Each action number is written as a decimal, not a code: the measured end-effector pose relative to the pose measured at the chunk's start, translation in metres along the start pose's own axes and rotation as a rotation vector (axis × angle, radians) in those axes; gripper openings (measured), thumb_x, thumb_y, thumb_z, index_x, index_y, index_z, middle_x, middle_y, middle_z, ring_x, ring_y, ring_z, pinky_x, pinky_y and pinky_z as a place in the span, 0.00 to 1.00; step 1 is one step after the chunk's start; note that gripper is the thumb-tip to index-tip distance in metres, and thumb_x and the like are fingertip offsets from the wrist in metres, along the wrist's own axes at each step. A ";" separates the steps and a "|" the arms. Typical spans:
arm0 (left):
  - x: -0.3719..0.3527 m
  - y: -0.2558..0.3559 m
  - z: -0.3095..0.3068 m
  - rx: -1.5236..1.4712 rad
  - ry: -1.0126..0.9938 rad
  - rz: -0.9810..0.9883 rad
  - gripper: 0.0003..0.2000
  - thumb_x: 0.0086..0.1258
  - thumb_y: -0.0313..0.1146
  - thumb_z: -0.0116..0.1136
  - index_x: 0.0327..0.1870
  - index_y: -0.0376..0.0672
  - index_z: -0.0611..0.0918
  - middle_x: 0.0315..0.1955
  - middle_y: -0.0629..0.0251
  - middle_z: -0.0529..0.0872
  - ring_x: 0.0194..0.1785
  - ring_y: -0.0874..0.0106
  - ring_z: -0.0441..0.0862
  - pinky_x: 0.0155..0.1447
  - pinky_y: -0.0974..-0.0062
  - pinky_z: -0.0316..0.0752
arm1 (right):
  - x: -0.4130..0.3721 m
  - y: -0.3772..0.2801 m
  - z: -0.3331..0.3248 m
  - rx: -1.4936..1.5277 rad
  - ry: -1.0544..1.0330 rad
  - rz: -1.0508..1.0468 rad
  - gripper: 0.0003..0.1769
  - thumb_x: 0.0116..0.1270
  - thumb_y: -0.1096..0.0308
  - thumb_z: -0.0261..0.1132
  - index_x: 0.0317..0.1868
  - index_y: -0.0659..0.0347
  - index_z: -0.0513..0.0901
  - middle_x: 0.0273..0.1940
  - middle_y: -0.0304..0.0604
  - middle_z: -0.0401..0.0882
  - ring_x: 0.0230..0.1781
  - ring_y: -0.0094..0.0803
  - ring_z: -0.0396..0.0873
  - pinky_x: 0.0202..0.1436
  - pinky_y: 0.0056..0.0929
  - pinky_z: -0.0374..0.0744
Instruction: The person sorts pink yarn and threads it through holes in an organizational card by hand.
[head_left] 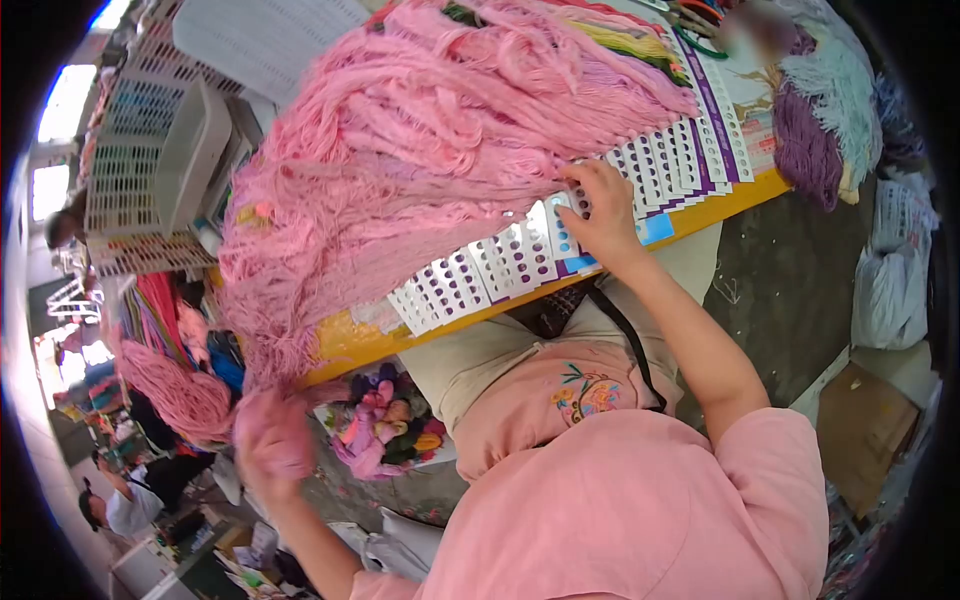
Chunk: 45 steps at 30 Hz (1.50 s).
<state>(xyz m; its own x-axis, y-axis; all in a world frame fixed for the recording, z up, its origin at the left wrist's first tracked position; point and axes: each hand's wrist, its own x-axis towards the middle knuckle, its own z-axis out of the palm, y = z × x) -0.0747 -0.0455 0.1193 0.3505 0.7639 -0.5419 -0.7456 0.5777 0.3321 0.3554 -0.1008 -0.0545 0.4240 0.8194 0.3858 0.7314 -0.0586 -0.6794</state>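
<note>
Pink yarn (pixel 430 110) lies in a large loose heap over a yellow-edged table (pixel 350 340). White cards with rows of holes (pixel 515 258) overlap along the near edge, and strands run up to them. My right hand (pixel 600 210) rests on these cards, thumb and forefinger apart, fingertips at the end of the strands. Off the table's left corner, my left hand (pixel 275 445) is blurred and closed round a bunch of pink yarn that hangs down from the heap.
Below the table's left part stands a container of coloured yarn balls (pixel 385 425). More pink skeins (pixel 170 385) hang at the left, near a white plastic basket (pixel 195 150). Purple yarn (pixel 808 150) hangs over the right end. Another person (pixel 130 505) is far off at lower left.
</note>
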 end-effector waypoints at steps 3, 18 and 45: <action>0.037 -0.108 0.012 0.415 0.092 -0.108 0.21 0.60 0.30 0.43 0.52 0.28 0.60 0.47 0.53 0.69 0.40 0.73 0.70 0.43 0.80 0.68 | -0.024 -0.037 -0.002 0.153 -0.078 -0.010 0.15 0.39 0.73 0.61 0.33 0.59 0.73 0.36 0.42 0.67 0.39 0.38 0.66 0.40 0.33 0.64; 0.054 -0.193 0.032 0.414 -0.281 -0.193 0.19 0.65 0.34 0.36 0.54 0.31 0.61 0.54 0.58 0.61 0.56 0.70 0.61 0.54 0.72 0.62 | -0.047 -0.143 -0.023 1.197 -0.689 0.839 0.04 0.53 0.76 0.56 0.29 0.66 0.77 0.19 0.34 0.71 0.16 0.15 0.66 0.17 0.12 0.63; 0.058 -0.205 0.030 0.349 -0.094 -0.119 0.11 0.55 0.22 0.51 0.39 0.32 0.72 0.40 0.53 0.75 0.43 0.69 0.74 0.46 0.76 0.70 | -0.045 -0.138 -0.036 1.377 -0.658 0.921 0.04 0.52 0.78 0.56 0.29 0.69 0.75 0.19 0.39 0.73 0.15 0.19 0.69 0.15 0.13 0.66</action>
<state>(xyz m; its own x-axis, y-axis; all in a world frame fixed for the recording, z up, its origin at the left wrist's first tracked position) 0.1157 -0.1112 0.0433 0.4854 0.6992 -0.5249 -0.4640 0.7149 0.5231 0.2550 -0.1501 0.0444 -0.1165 0.8916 -0.4375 -0.6738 -0.3946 -0.6247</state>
